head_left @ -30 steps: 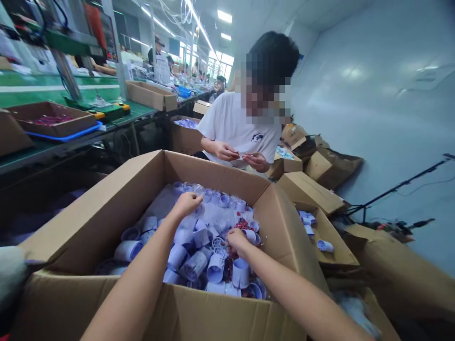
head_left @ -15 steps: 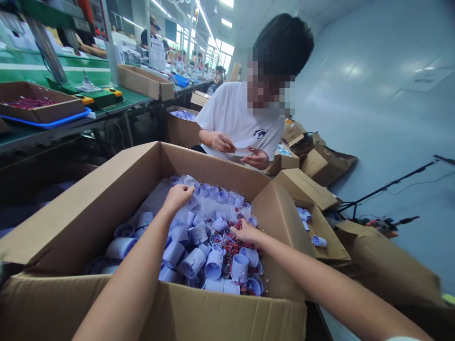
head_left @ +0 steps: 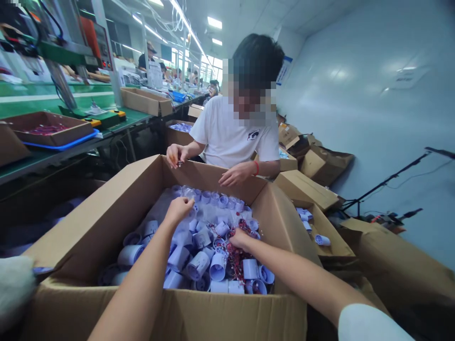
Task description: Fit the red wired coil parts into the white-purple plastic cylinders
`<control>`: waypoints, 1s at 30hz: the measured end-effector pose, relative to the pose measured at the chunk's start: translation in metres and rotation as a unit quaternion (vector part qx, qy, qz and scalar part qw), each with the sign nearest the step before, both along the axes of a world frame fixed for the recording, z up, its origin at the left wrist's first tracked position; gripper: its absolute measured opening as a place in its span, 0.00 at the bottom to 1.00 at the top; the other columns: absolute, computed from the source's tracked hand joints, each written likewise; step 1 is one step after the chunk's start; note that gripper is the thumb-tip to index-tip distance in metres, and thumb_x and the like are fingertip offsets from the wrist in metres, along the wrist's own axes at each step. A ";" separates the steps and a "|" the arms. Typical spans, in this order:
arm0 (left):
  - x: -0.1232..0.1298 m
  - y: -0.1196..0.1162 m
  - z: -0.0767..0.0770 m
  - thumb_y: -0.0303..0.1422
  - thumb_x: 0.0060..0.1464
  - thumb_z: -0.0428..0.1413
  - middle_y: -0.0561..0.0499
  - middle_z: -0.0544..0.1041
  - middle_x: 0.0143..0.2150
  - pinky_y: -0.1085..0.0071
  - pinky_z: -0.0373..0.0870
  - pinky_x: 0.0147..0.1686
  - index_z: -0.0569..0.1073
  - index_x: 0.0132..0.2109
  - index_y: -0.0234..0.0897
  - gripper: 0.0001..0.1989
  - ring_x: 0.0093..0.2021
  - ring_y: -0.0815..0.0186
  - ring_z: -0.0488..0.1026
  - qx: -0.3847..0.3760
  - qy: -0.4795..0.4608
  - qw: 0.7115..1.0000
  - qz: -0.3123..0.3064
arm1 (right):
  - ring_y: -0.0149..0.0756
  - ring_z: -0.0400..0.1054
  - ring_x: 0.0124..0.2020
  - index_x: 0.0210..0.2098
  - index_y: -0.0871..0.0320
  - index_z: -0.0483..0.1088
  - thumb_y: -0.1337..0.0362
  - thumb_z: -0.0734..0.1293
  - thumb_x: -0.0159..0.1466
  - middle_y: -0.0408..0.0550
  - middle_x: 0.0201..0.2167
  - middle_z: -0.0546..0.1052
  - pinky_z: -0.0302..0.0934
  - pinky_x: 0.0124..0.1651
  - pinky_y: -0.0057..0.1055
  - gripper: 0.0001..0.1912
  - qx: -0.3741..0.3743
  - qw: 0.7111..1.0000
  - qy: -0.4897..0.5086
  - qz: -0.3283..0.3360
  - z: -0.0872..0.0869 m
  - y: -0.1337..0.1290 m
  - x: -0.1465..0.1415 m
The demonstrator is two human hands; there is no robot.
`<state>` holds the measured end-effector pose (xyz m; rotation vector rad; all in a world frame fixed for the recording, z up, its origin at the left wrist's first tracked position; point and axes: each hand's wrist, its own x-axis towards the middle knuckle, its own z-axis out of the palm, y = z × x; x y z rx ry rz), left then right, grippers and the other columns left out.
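Observation:
In front of me a large cardboard box holds many pale violet plastic cups, lying at all angles. My left hand is closed in a pinch on a clear plastic sheet over the cups at the far side. My right hand reaches into the right part of the box, its fingers curled into a tangle of thin red wires with small pale ends. Its fingertips are partly hidden among the wires.
Across the box a person in a white shirt has both hands at its far edge. A bench with trays runs along the left. More cardboard boxes and a thin stand are on the right.
The other person's hands have come down and apart to the box's far rim. My right hand has curled deeper into the red wires. My left hand keeps its pinch.

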<state>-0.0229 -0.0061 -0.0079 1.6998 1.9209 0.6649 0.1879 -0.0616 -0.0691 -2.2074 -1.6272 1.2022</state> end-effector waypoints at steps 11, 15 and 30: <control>-0.028 -0.004 0.012 0.34 0.49 0.45 0.38 0.77 0.27 0.69 0.60 0.25 0.72 0.22 0.36 0.15 0.33 0.52 0.74 -0.016 0.041 0.987 0.154 | 0.39 0.69 0.44 0.48 0.56 0.66 0.56 0.65 0.57 0.49 0.43 0.75 0.67 0.38 0.31 0.20 0.012 0.984 0.016 0.174 0.053 0.037 -0.030; -0.033 -0.006 0.018 0.34 0.49 0.44 0.37 0.77 0.29 0.69 0.61 0.26 0.72 0.23 0.35 0.15 0.35 0.51 0.74 0.001 0.027 0.980 0.196 | 0.51 0.65 0.51 0.42 0.60 0.71 0.64 0.71 0.48 0.56 0.46 0.74 0.61 0.51 0.42 0.21 -0.033 0.966 -0.082 0.241 0.035 -0.005 0.007; -0.028 -0.003 0.004 0.38 0.43 0.46 0.55 0.55 0.13 0.72 0.53 0.23 0.54 0.14 0.41 0.15 0.21 0.67 0.59 0.116 -0.094 0.971 0.187 | 0.37 0.67 0.35 0.35 0.60 0.71 0.71 0.70 0.46 0.47 0.34 0.73 0.59 0.36 0.29 0.15 0.002 0.916 -0.170 0.364 0.008 -0.034 0.034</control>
